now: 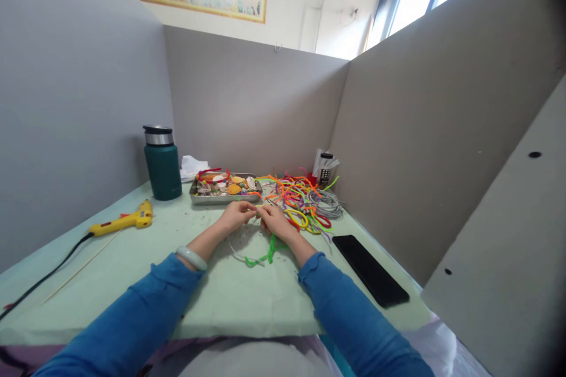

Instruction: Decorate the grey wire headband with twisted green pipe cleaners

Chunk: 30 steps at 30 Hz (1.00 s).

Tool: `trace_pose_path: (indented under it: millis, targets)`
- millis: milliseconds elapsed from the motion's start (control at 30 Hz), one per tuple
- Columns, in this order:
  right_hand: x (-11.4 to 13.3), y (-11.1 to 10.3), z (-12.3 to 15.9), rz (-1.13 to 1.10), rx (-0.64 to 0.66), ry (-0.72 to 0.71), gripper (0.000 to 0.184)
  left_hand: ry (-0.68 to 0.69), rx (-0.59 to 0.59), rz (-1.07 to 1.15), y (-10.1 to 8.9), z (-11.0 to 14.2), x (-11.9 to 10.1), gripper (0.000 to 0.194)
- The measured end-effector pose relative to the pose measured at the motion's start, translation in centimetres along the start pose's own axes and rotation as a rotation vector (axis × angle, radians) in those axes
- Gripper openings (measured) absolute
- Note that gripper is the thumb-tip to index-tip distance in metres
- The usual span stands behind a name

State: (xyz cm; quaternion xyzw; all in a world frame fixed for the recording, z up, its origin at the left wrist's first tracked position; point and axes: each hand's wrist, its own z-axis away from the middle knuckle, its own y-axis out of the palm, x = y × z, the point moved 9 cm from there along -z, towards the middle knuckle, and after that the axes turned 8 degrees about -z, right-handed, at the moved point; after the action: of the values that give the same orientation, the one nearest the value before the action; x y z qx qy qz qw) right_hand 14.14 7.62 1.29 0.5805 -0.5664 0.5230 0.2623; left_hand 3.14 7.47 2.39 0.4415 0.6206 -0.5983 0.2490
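My left hand (239, 217) and my right hand (275, 221) meet above the middle of the table, fingertips pinched close together. A thin pale wire ring (234, 254) hangs below them, its upper part hidden by my fingers, which appear closed on it. Green pipe cleaner (270, 249) is wound on the ring's lower part, with loose ends sticking up and to the right under my right hand. Whatever lies right between the fingertips is too small to make out. Just beyond my right hand is a heap of coloured pipe cleaners (305, 197).
A metal tray (207, 200) of shells and beads stands behind my hands. To the left are a yellow glue gun (121, 222) with a black cord, a thin wooden stick (82, 268) and a teal bottle (163, 168). A black phone (370, 271) lies right. Grey partitions (256, 100) enclose the table.
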Motion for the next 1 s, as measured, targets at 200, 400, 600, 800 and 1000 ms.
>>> trace_pose_path:
  millis: [200,400,600,800,1000]
  targets:
    - [-0.2,0.0,-0.1,0.042,-0.007,-0.011,0.031,0.002,-0.002,-0.007,-0.1,0.1,-0.2,0.034]
    - [-0.2,0.0,0.0,0.01,0.001,0.006,0.032,0.055,-0.025,-0.033,-0.3,0.1,-0.7,0.032]
    - [0.0,0.0,0.0,0.013,-0.004,0.026,0.031,0.106,-0.053,-0.056,-0.4,-0.1,-0.7,0.03]
    - [0.1,0.0,0.0,0.022,0.002,0.015,0.03,0.167,-0.078,-0.121,-0.6,-0.8,-0.1,0.027]
    - [-0.1,0.1,0.0,0.029,0.0,0.024,0.028,0.224,-0.099,-0.179,-0.6,-1.5,0.4,0.029]
